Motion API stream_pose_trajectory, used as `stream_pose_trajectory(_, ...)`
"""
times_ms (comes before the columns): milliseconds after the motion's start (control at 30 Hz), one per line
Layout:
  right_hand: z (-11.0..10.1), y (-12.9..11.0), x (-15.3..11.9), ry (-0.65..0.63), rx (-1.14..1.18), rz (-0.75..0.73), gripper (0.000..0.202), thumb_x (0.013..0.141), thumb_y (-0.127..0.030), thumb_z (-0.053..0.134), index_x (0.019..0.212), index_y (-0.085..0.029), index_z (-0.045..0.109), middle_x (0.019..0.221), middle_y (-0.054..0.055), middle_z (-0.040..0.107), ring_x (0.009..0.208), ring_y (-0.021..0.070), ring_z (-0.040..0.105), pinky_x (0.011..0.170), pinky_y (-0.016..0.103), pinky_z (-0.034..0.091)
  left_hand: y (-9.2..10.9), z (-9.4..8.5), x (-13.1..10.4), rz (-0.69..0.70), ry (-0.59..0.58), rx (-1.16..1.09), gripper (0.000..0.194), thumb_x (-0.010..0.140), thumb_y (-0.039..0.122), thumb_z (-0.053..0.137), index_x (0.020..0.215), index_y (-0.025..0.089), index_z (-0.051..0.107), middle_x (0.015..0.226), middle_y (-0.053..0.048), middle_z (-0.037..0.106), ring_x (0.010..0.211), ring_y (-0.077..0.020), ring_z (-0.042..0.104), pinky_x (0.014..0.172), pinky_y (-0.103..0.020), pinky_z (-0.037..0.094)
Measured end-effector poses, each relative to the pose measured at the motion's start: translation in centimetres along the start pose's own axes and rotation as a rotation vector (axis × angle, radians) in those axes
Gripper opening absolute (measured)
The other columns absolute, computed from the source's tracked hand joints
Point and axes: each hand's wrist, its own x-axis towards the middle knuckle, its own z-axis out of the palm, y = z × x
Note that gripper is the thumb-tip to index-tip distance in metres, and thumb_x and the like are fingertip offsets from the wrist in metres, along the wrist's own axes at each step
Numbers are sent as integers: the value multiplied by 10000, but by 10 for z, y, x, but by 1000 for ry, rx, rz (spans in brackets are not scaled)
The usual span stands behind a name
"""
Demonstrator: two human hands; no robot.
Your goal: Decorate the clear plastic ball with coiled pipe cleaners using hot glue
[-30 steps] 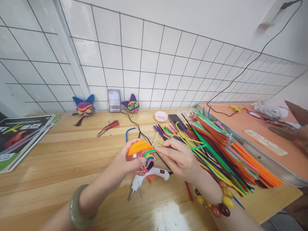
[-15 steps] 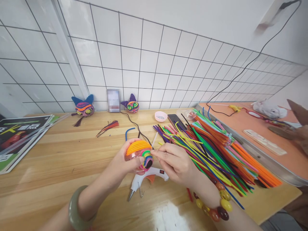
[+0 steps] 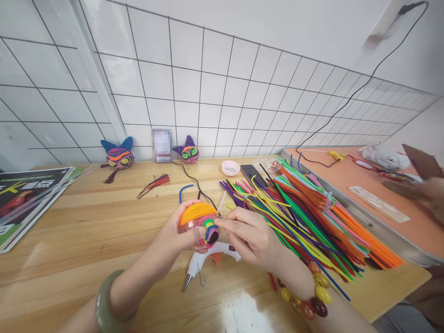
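My left hand [image 3: 180,231] is wrapped around a clear plastic ball [image 3: 190,225], partly covered with orange pipe cleaner rows on top and a coiled multicolour patch with a dark centre on its right side. The thumb presses beside that coil. My right hand [image 3: 251,236] has its thumb and forefinger pinched together at the coil's upper right edge; whatever is between the fingertips is too small to make out. Below the ball, a white hot glue gun [image 3: 196,265] rests on the wooden table [image 3: 86,245] with its nozzle toward me.
A heap of coloured pipe cleaners [image 3: 312,222] spreads to the right. Behind are a pink bowl [image 3: 231,168], a phone [image 3: 253,175] and two finished-looking decorated balls, one blue-eared [image 3: 118,155], one purple-eared [image 3: 189,151]. Magazines [image 3: 31,194] lie left. Another person's hand [image 3: 430,194] shows at far right.
The view has shifted slightly. Both hands keep their hold at the ball, and its coil seems turned a little. The other person's hand at far right has moved slightly.
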Motion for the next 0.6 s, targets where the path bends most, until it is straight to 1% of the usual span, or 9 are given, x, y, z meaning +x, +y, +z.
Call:
stream_pose_trajectory(167, 0, -1, 1, 7, -18, -9, 337, 863, -8, 447, 1130, -95, 633, 808, 106, 615, 735, 179, 580, 599, 295, 505, -1, 0, 0, 2, 2, -18, 461, 771, 305, 709, 1162, 281, 465, 1016, -16, 629, 842, -166, 610, 687, -282, 538)
stream_pose_trajectory(333, 2, -1, 0, 19, -28, -23, 350, 870, -23, 442, 1160, -122, 610, 804, 87, 605, 716, 171, 569, 584, 278, 490, -6, -1, 0, 32, 30, -51, 489, 765, 292, 716, 1181, 299, 459, 1054, -14, 626, 895, -178, 612, 729, -298, 541)
stream_pose_trajectory(500, 4, 0, -4, 20, -32, -8, 383, 880, -40, 432, 1213, -155, 582, 827, 74, 593, 721, 166, 561, 590, 272, 488, -2, 3, 0, 36, 63, -51, 517, 736, 302, 735, 1176, 271, 466, 1070, -48, 643, 911, -204, 614, 737, -313, 533)
stream_pose_trajectory(600, 4, 0, -5, 21, -19, 3, 397, 887, -44, 426, 1234, -172, 571, 834, 69, 588, 719, 160, 558, 595, 268, 494, 0, 8, -1, 53, 105, -61, 517, 696, 331, 755, 1136, 255, 494, 1025, -49, 660, 871, -204, 618, 703, -295, 529)
